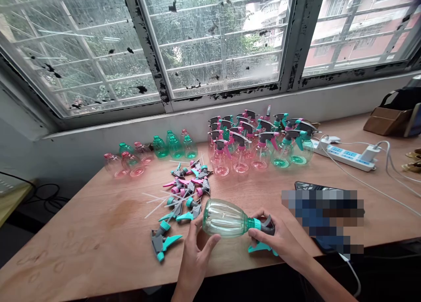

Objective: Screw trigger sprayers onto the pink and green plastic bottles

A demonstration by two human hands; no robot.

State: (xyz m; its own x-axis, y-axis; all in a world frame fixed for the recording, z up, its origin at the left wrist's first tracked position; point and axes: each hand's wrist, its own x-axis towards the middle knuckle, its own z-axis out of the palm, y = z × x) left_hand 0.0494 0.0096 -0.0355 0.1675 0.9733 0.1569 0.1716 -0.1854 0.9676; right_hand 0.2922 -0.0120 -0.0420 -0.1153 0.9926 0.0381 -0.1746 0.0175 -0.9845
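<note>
A clear green spray bottle [225, 218] lies on its side in the air above the table's front part, its neck pointing right. My left hand [197, 249] is closed around the bottle's base end, thumb below and fingers behind. At the neck, my right hand [276, 234] grips the grey and turquoise spray head [255, 223], whose collar sits at the bottle's mouth; how far it is screwed on I cannot tell. Left of my hands lies a loose turquoise and grey spray head [161, 240]. Beyond it is a pile of pink and turquoise spray heads [189, 188] with thin white tubes.
Open green and pink bottles [176, 147] stand at the back left. Several bottles with spray heads [241, 159] are grouped at the back centre. On the right are a white power strip [345, 155] with cables, a phone [315, 187] and a brown box [388, 120].
</note>
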